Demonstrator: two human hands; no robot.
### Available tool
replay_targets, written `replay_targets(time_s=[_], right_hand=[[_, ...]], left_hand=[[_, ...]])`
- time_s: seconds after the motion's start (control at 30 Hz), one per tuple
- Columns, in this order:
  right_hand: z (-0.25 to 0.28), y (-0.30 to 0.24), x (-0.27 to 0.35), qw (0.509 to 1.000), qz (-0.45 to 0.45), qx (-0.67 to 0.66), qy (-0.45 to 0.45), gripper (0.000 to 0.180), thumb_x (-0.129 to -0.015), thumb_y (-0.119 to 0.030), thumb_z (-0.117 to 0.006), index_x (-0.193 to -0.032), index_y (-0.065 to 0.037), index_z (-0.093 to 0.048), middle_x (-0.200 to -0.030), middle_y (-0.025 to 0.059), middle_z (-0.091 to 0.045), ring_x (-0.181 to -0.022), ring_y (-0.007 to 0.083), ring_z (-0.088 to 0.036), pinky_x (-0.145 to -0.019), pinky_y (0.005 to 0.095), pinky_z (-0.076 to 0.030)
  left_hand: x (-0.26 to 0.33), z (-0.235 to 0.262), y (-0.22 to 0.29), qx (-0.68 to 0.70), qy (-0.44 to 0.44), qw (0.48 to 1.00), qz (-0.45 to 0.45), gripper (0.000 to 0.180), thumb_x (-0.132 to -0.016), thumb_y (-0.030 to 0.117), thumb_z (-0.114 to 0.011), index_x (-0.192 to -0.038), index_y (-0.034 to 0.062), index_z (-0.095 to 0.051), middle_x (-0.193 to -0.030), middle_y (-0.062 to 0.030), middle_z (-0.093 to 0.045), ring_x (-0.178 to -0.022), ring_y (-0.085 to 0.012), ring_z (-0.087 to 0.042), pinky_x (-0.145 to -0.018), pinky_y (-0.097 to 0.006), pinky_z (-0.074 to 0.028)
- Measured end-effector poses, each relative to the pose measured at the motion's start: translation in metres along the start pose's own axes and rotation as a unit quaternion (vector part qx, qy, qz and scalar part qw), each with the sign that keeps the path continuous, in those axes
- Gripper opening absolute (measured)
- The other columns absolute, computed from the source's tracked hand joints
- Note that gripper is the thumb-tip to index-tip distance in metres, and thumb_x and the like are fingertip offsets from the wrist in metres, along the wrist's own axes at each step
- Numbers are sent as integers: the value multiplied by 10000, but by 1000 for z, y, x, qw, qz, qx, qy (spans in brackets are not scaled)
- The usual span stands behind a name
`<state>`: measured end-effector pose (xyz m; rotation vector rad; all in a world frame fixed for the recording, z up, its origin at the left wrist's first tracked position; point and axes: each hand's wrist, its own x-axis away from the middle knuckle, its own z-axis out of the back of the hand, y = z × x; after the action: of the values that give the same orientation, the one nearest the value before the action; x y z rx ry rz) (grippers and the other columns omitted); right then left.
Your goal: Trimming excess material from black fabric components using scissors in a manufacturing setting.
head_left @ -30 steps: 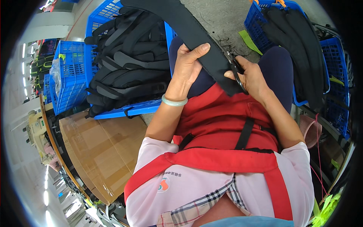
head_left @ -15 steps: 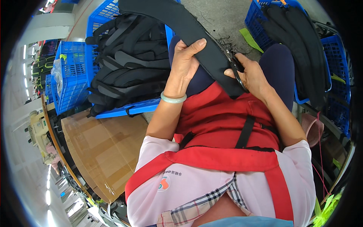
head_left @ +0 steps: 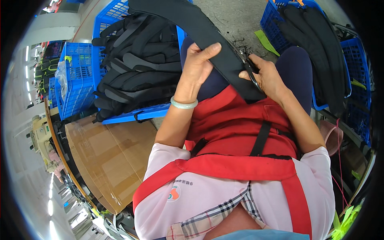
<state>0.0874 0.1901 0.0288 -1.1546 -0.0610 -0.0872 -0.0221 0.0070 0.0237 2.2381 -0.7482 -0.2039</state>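
A long, curved black padded strap (head_left: 176, 15) lies slantwise over my lap, its far end above the blue crate at left. My left hand (head_left: 199, 64) is closed on the strap's left edge, thumb on top and fingers beneath. In my closed right hand (head_left: 269, 76) is a pair of scissors (head_left: 251, 72), its blades pointing away from me along the strap's right edge. I cannot make out whether the blade tips touch the fabric. The strap's near end rests on my red apron (head_left: 232, 120).
At left, a blue crate (head_left: 160, 109) is heaped with black and grey padded straps (head_left: 140, 62). A cardboard box (head_left: 114, 154) stands nearer me. Another blue crate (head_left: 269, 22) at right holds long black padded pieces (head_left: 316, 44). Thread scraps (head_left: 240, 42) litter the floor.
Both hands and the strap have shifted very slightly to the right. The scissors have turned a little in my right hand, and both grips stay the same.
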Motion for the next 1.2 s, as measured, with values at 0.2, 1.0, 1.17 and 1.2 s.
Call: replay_targets(time_s=[0.2,1.0,1.17,1.2], right_hand=[[4,-1,3,999,-14,45,-16,609,-788,-536,-713,-971,18,-537,-729,214,-593,-703,366,-601,-652,417,-464],[-2,-3,1,999,11,35,-17,605,-780,-531,-722,-917,28,-537,-695,217,-577,-658,361,-590,-630,411,-456],[1,-3,2,1000,-9,15,-19,582,-777,-511,-735,-900,24,-543,-673,190,-568,-629,328,-567,-624,401,-454],[0,-3,2,1000,-10,16,-18,582,-777,-511,-735,-900,24,-543,-673,190,-568,-629,328,-567,-624,401,-454]], left_hand=[[-5,4,3,-40,9,999,-20,120,-829,-26,-698,-918,54,-688,-902,-44,-693,-838,-137,-654,-791,-285,-526],[2,5,-6,-25,-1,1000,-4,137,-833,-22,-695,-947,53,-690,-918,-42,-696,-844,-138,-654,-810,-287,-524],[3,3,-2,-19,-2,1000,-13,144,-828,-26,-695,-947,54,-691,-917,-39,-696,-844,-134,-653,-812,-281,-521],[2,3,0,-10,8,1000,-16,141,-827,-26,-696,-942,55,-691,-916,-38,-695,-841,-133,-653,-808,-278,-521]])
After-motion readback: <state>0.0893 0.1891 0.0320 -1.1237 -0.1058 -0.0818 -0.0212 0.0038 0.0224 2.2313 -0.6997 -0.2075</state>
